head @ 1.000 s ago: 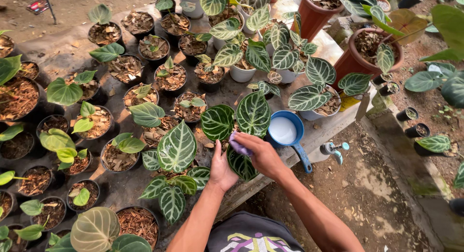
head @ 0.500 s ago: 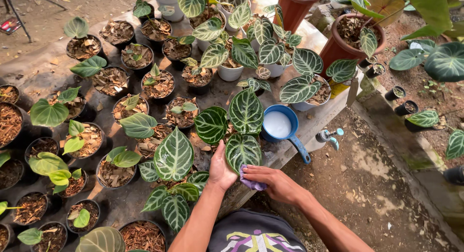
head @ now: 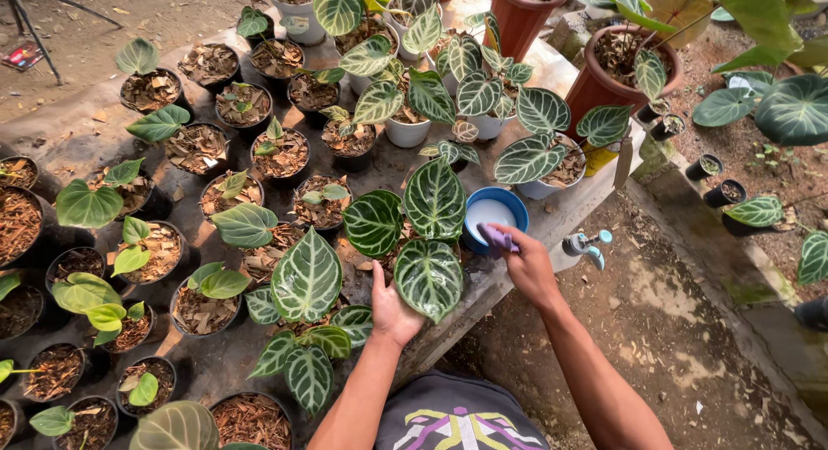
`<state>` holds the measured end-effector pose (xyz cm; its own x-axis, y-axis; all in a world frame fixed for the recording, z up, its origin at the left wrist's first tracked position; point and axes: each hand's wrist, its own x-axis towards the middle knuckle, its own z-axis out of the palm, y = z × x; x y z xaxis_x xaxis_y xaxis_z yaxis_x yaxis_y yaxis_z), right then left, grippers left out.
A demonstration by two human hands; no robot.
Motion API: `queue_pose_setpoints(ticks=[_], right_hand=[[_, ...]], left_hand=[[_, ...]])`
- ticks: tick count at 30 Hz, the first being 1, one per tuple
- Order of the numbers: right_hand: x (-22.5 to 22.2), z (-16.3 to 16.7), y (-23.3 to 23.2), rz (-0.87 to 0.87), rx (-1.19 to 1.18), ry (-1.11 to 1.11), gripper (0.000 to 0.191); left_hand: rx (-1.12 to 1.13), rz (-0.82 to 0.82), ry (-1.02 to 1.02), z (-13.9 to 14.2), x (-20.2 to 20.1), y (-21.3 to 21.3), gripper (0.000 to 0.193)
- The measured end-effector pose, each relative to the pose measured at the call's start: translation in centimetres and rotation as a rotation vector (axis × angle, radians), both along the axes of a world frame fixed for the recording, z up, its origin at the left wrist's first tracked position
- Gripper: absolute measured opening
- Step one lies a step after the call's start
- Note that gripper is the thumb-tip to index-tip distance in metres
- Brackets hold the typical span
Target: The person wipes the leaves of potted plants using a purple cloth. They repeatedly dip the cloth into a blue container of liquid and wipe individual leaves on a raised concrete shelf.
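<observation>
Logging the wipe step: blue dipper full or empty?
Not empty: the blue dipper stands upright holding whitish liquid; depth cannot be told. The right hand presses a purple cloth at its rim.

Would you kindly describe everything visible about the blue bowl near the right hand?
The blue bowl is round, seemingly plastic, with a pale whitish inside whose contents I cannot make out. It sits upright near the bench edge, beside a white pot and partly under a dark veined leaf. The right hand reaches over its near rim, pressing a small purple cloth into it.
</observation>
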<state>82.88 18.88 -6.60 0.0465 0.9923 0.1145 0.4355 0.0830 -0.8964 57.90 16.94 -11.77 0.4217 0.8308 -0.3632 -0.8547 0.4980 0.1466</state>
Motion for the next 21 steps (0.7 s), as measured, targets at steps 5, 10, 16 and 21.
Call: queue_pose_setpoints(ticks=[5, 10, 16, 21], right_hand=[[2.1, -2.2, 5.0, -0.126, -0.150, -0.378, 0.054], [1.9, -5.1, 8.1, 0.115, -0.144, -0.752, 0.046], [1.4, -5.3, 11.2, 0.253, -0.307, -0.666, 0.040], [2.5, -4.2, 12.7, 0.333, -0.542, -0.109, 0.038]], left_hand=[[0.025, 0.097, -0.031, -0.5, 1.2, -0.9, 0.092], [0.009, 0.184, -0.126, -0.4, 2.3, -1.7, 0.093], [0.016, 0.260, -0.150, -0.1, 2.5, -2.0, 0.090], [0.045, 0.302, -0.119, 0.1, 3.3, -1.7, 0.090]])
